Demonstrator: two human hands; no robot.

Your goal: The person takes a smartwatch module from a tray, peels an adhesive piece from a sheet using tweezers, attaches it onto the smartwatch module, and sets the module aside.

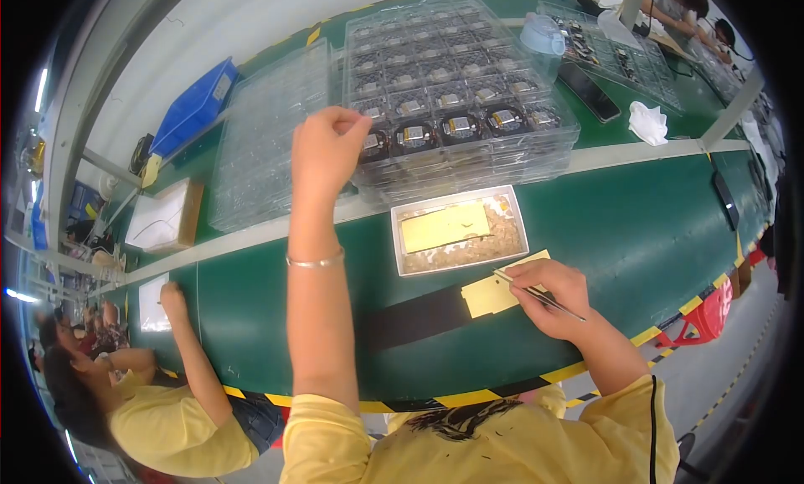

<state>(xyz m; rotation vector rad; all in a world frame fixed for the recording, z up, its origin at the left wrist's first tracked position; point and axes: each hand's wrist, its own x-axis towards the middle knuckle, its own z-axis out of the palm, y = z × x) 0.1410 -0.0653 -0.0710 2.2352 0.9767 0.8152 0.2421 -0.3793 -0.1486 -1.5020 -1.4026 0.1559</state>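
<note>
My left hand (328,149) is raised with its fingertips pinched together at the near left corner of the stacked clear plastic trays (469,162). Whatever lies between those fingers is hidden or too small to make out. The trays' cells hold dark round parts, each with a small silvery piece. My right hand (553,298) grips a pair of metal tweezers (559,306), their tips over a yellow sheet (483,297). That sheet lies at the right end of a black strip (419,319). Beyond it, a shallow white box (460,265) contains another yellow sheet (444,226) and brown scraps.
Clear trays (272,124) are stacked left, near a blue bin (194,105) and a cardboard box (163,216). A bottle (543,38), a phone (589,90) and crumpled tissue (648,122) lie right. A co-worker (172,421) writes on paper (153,306) at left.
</note>
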